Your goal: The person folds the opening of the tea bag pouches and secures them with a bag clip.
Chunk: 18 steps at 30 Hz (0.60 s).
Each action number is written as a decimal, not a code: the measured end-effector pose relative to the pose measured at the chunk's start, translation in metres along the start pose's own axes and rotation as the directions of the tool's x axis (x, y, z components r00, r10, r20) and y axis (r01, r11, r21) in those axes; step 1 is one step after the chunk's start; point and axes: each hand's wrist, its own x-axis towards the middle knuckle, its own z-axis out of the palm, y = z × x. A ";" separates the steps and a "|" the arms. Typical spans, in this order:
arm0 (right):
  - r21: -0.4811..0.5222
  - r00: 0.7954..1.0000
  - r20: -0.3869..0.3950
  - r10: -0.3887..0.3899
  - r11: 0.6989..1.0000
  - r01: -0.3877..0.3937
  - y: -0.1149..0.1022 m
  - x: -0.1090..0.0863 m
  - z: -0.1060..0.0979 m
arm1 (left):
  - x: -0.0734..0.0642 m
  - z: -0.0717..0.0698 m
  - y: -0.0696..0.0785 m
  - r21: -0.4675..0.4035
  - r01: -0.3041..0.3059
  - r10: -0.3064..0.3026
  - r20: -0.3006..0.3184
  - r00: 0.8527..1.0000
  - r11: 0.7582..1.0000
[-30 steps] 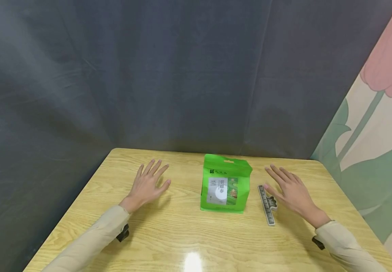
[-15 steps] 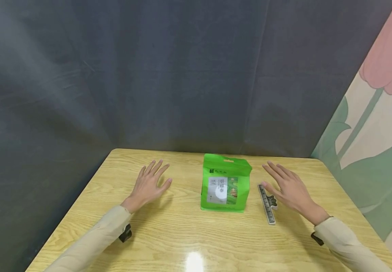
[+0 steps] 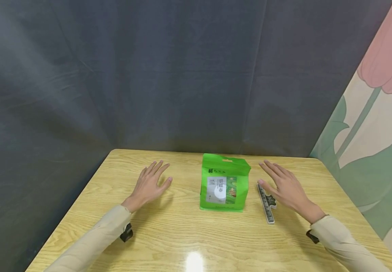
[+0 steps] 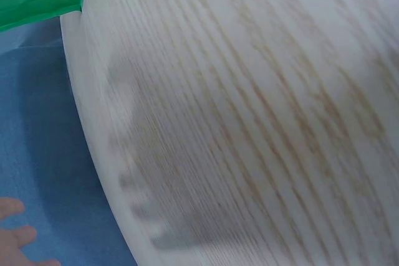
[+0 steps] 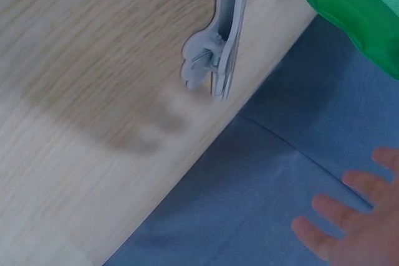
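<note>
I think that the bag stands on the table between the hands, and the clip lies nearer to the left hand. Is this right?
Not fully: the clip lies nearer to the right hand, not the left hand, as the head view shows. The bag does stand on the table between the hands.

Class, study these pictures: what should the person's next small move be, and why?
Probably lower the right hand onto the dark-patterned long grey clip. That hand hovers empty above the yellowish wood-grain table, and in the head view the clip shows right beside it, closer than the upright bright-green bag.
</note>
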 end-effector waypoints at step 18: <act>0.041 0.998 -0.053 -0.028 0.999 0.030 -0.007 0.007 -0.001 | 0.002 -0.002 0.002 -0.024 -0.002 0.002 -0.010 1.000 1.000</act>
